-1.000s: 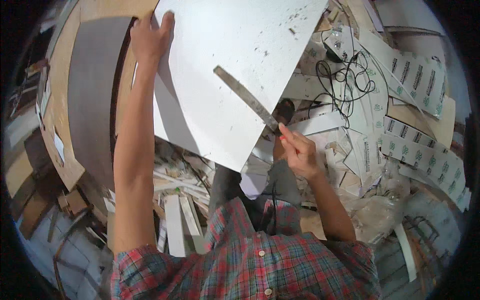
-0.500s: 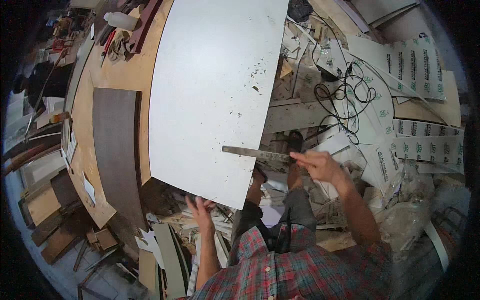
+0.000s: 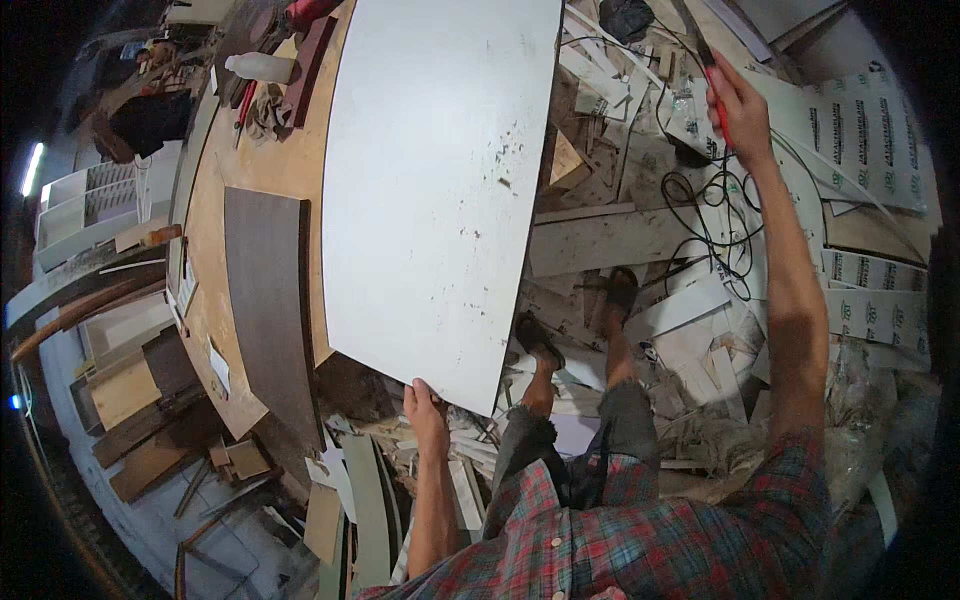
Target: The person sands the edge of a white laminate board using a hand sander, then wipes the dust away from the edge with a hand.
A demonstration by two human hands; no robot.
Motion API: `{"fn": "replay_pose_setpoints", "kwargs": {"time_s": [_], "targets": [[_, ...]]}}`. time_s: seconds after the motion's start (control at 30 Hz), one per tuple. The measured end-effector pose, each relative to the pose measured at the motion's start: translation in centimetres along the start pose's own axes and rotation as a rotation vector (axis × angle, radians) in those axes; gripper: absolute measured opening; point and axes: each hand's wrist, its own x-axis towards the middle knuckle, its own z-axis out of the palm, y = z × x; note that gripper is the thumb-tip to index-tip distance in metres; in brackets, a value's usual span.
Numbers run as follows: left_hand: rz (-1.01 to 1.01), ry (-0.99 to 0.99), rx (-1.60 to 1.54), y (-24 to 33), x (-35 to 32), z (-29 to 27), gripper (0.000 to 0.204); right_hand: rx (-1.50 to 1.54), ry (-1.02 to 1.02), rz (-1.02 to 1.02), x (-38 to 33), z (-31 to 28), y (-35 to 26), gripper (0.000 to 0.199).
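Observation:
A large white board (image 3: 430, 190) lies across the work table, with small dark chips scattered over its right half. My left hand (image 3: 427, 410) is closed on its near edge, fingers wrapped at the rim and partly hidden by it. Far out to the right, my right hand (image 3: 740, 108) grips the red handle of what looks like a flat file (image 3: 690, 27). The tool's dark metal blade points away from me, apart from the board, and its tip runs to the top of the view.
A brown panel (image 3: 268, 300) lies on the plywood tabletop (image 3: 205, 330) at left. Behind it are a white bottle (image 3: 262, 67) and a crumpled cloth (image 3: 268, 112). A looped black cable (image 3: 705, 210) and offcuts litter the floor at right. Wood pieces (image 3: 125, 400) are stacked at far left.
My right hand has swung the file off the board, outward and away to the right. My left hand has moved from open fingers beside the near edge to a hold on it.

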Motion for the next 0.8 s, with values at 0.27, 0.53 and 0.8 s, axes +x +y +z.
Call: {"fn": "replay_pose_setpoints", "kwargs": {"time_s": [0.27,0.53,0.8], "targets": [[0.010,-0.171,0.409,2.5,2.5,-0.2,0.038,0.253,-0.129,0.372,-26.2,9.2,-4.3,0.050],[0.997,0.116,1.212,15.8,15.2,-3.1,0.053,0.042,-0.311,0.514,-36.6,12.0,-7.2,0.043],[0.901,0.106,1.018,13.1,21.2,-1.3,0.055,-0.197,-0.415,0.179,-33.4,16.3,-9.6,0.039]]}}
